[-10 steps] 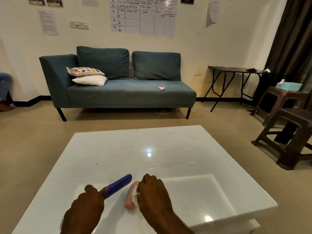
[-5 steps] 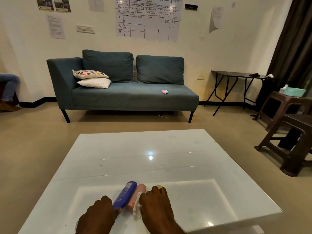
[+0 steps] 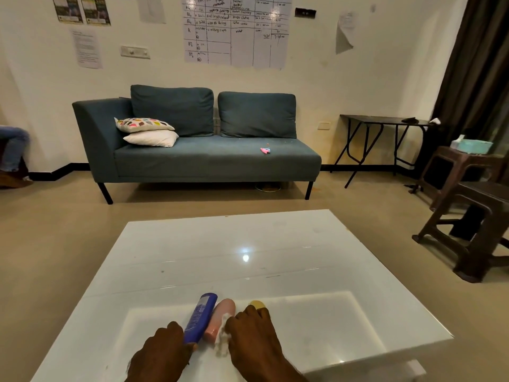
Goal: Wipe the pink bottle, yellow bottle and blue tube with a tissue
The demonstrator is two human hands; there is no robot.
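White and glossy, the low table (image 3: pixel 275 244) fills the foreground of my head view, with a ceiling light reflected near its middle. Beyond it a blue-grey sofa (image 3: pixel 198 158) stands against the wall with two pillows (image 3: pixel 148 132) at its left end, and dark stools (image 3: pixel 473 216) stand off to the right; nothing on the table blocks my sight of the work.

Three things lie side by side on the near part of the table: the blue tube (image 3: pixel 200 317), the pink bottle (image 3: pixel 219 319) touching it, and the yellow bottle (image 3: pixel 259 304), of which only the far tip shows past my knuckles.

My left hand (image 3: pixel 162 354) is curled with its fingers closed on the near end of the blue tube. My right hand (image 3: pixel 253 340) rests knuckles-up over the yellow bottle, fingers bent and pressed together, with the white tissue (image 3: pixel 223 337) bunched at its left edge against the pink bottle.
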